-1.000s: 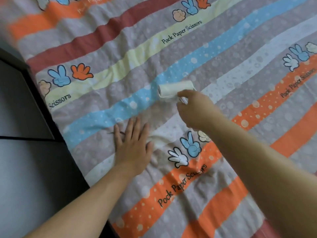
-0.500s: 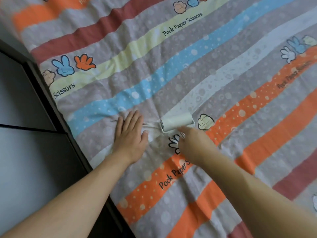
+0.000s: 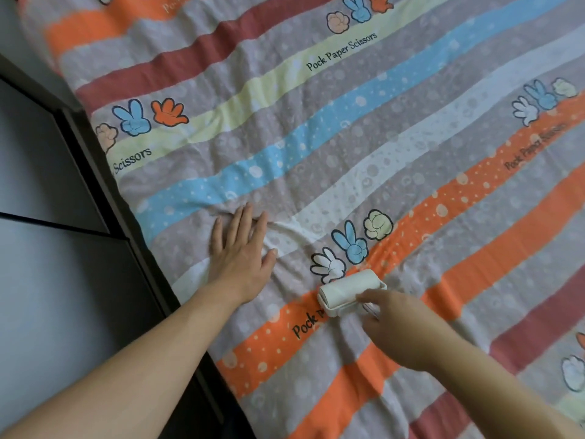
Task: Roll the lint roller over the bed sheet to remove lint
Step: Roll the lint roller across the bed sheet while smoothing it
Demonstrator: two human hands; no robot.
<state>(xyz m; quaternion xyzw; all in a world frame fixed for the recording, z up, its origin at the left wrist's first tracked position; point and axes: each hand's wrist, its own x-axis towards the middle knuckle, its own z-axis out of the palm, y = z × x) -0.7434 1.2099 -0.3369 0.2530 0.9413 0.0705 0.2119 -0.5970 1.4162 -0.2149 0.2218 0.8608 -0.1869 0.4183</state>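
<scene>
Rolling: lint roller [image 3: 351, 293] drawn back nearer (strip covered).
Right hand [image 3: 399, 327]: grip pinching it.
Left hand [image 3: 240, 255]: spread on bed sheet [image 3: 411, 147].

Home bedroom, striped bed sheet [image 3: 316, 160], dark bedframe [image 3: 104, 172]

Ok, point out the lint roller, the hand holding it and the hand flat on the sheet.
lint roller [image 3: 348, 291]: head view, middle of the white roll.
right hand [image 3: 402, 331]: head view, back of the hand.
left hand [image 3: 240, 258]: head view, back of the hand.
</scene>
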